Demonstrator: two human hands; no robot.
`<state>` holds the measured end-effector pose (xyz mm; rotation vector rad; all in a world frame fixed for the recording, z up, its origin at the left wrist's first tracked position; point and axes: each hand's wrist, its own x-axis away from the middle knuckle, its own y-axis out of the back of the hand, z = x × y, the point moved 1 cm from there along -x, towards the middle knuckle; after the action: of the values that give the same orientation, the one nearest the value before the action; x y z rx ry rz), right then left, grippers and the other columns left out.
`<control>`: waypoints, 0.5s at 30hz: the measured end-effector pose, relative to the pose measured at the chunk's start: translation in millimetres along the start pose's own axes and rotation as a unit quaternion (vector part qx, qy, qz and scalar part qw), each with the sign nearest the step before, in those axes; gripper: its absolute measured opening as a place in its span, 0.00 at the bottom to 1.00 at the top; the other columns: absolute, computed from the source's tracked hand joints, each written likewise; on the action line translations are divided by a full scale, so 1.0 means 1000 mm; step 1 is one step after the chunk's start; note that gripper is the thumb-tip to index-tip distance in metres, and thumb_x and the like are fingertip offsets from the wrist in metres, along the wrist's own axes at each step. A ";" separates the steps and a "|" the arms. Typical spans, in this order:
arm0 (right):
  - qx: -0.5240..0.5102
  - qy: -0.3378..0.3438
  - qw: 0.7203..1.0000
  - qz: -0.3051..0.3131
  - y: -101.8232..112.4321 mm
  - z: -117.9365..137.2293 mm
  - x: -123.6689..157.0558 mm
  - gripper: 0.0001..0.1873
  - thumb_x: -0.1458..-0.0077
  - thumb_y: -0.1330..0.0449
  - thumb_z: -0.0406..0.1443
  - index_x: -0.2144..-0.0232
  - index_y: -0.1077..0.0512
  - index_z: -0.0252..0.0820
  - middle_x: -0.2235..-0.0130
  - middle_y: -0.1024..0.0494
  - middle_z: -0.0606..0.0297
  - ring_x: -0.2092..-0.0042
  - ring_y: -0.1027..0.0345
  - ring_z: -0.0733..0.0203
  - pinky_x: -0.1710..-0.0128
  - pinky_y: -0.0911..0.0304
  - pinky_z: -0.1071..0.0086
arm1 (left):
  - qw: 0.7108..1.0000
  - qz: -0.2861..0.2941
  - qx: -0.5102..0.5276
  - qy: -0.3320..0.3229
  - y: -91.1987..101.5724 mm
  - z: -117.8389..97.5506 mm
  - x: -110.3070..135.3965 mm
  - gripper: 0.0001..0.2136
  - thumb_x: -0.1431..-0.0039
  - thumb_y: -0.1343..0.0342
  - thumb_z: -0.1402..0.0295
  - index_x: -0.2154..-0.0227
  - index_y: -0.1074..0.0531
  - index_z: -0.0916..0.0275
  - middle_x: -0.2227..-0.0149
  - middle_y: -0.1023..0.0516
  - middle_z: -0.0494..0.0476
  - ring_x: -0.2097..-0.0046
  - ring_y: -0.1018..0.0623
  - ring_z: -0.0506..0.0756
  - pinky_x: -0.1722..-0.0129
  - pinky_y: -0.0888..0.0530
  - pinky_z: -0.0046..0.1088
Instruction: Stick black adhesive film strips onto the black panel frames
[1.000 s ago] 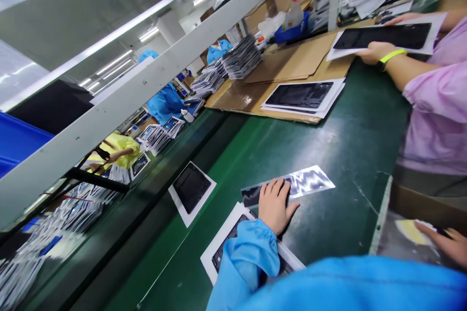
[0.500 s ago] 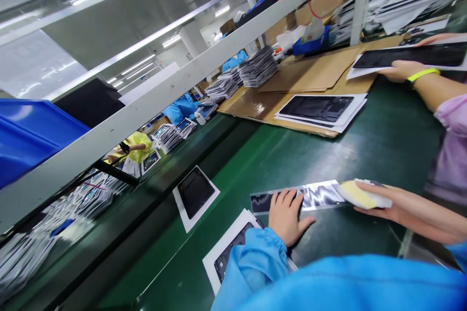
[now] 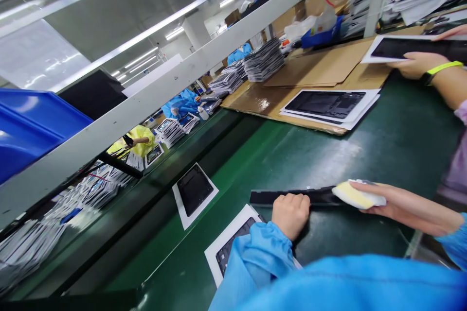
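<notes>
Left hand (image 3: 291, 215): fingers curled under, knuckles up, on the dark strip (image 3: 264, 198) near its middle. Nearly a fist; cannot tell if it pinches the strip or only presses it, as my fingertips are tucked out of sight.

Right hand (image 3: 394, 208): closed round a white and yellow pad (image 3: 352, 193), forefinger stretched along the top. Pad sits over the strip's right end.

Hidden: that right end, under pad and fingers; part of the strip's near edge, behind my left knuckles. My blue sleeve (image 3: 251, 252) covers much of a panel (image 3: 235, 240) on its white sheet (image 3: 216, 255); only the upper left part shows. At the right edge a co-worker's hand (image 3: 412, 64), yellow wristband (image 3: 443, 67), holds another sheet with a dark panel, cut off by the frame. Far stacks are too small to make out.

Strip: long, narrow, black, with a faint sheen toward the right and a straight left end. Lies flat on the green surface (image 3: 321, 160), running left to right ahead of me, just beyond the covered panel. Material: cannot tell. Pad: soft-looking, white edges, pale yellow face. Further off, brown cardboard (image 3: 260, 99) on the surface.
</notes>
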<state>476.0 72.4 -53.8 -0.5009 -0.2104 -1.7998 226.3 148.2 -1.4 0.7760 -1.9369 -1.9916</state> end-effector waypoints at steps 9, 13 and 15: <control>-0.157 -0.033 0.986 -0.041 0.031 -0.032 0.039 0.18 0.49 0.38 0.51 0.63 0.17 0.50 0.47 0.20 0.59 0.42 0.30 0.39 0.54 0.22 0.56 | 0.990 -0.077 -0.051 -0.107 -0.009 0.011 0.004 0.08 0.32 0.47 0.68 0.59 0.23 0.60 0.61 0.16 0.54 0.65 0.19 0.52 0.72 0.27 0.27; -0.158 -0.060 0.984 0.052 0.003 -0.031 0.055 0.21 0.49 0.38 0.52 0.59 0.18 0.48 0.48 0.19 0.59 0.40 0.33 0.39 0.49 0.25 0.49 | 0.988 -0.085 -0.054 -0.113 -0.009 0.012 0.010 0.10 0.33 0.51 0.75 0.62 0.23 0.60 0.63 0.17 0.54 0.65 0.20 0.51 0.70 0.28 0.27; -0.140 -0.070 0.986 0.063 -0.011 -0.027 0.055 0.19 0.48 0.38 0.51 0.60 0.19 0.48 0.49 0.19 0.60 0.40 0.33 0.41 0.46 0.27 0.50 | 0.988 -0.092 -0.059 -0.113 -0.008 0.012 0.010 0.12 0.33 0.52 0.75 0.68 0.24 0.60 0.65 0.18 0.53 0.66 0.21 0.51 0.71 0.30 0.28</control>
<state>447.8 17.5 -52.3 -0.8247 -0.0206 -1.6792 212.7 153.6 -12.0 0.7506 -1.9033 -2.3724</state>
